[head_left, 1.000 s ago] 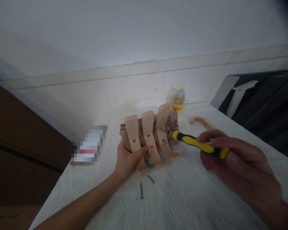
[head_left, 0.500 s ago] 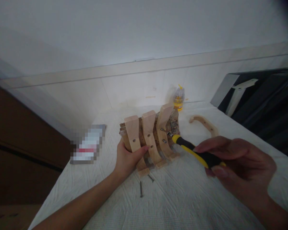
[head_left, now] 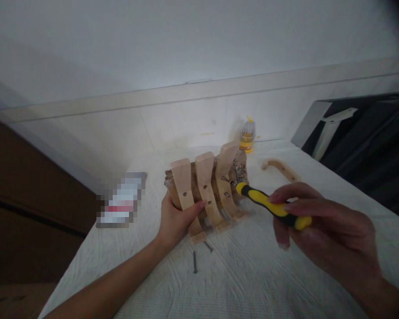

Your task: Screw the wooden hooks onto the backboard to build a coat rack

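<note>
My left hand (head_left: 177, 217) grips a wooden piece (head_left: 239, 161) with a rough, patterned surface, its thumb lying over the front between two curved pale hooks. Three such wooden hooks (head_left: 204, 170) stand across the piece, each with screw holes. In my right hand (head_left: 322, 226) is a yellow and black screwdriver (head_left: 262, 199), held by the handle. Its tip meets a screw (head_left: 224, 178) in the upper hole of the rightmost hook. A second screw (head_left: 226, 194) sits in that hook's lower hole. Two loose screws (head_left: 195, 262) lie on the cloth in front.
A loose curved wooden hook (head_left: 281, 168) lies at the right. Behind the work stands a clear bit case with a yellow base (head_left: 247, 141). A blurred-out flat object (head_left: 123, 199) is at the left. White cloth (head_left: 239, 274) covers the surface; a dark object (head_left: 369, 150) stands far right.
The screwdriver handle has turned, showing more yellow, and my right hand's fingers have shifted around it. My left hand and the wooden piece are nearly unmoved.
</note>
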A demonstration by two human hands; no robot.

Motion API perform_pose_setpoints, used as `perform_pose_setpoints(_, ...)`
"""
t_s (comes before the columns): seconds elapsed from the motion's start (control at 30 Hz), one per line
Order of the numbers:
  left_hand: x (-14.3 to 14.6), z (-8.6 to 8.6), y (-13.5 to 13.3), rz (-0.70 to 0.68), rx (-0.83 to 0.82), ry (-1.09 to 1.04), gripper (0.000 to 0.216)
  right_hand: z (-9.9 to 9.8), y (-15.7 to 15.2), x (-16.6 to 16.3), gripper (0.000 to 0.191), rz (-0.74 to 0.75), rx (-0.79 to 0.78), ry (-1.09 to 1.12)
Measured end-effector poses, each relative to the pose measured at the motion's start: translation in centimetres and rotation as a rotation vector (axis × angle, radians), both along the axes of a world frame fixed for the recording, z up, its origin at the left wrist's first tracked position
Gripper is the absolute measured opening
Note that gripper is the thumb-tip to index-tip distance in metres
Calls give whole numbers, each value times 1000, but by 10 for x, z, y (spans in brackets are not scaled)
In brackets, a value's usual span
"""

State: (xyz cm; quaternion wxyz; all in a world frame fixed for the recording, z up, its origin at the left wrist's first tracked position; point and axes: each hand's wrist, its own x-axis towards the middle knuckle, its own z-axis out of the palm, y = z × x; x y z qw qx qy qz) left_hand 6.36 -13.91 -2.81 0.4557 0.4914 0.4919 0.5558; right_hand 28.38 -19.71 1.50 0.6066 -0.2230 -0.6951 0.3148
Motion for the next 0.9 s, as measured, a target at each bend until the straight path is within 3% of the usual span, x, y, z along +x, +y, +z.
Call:
perform_pose_setpoints(0.1,0,0,0,-15,5,2,47,-2,2,0,29,-164,124,9)
perform_pose_setpoints(0.2,0,0,-1,-15,19,23,46,-3,2,-2,28,-232,130,93)
perform_pose_setpoints(0.4,-1,2,0,-9,32,87,48,-3,-1,-3,29,-99,47,92)
perform_pose_setpoints(0.57,-1,1,0,-4,24,75,49,2,0,3,17,-31,46,-93)
perform_pose_setpoints(0.7,-1,0,0,-18,25,53,49,3,-3,4,24,46,-25,-117)
perform_pose_setpoints(0.9,-2,-3,1,-20,35,62,49,1,-2,0,26,-40,61,-75)
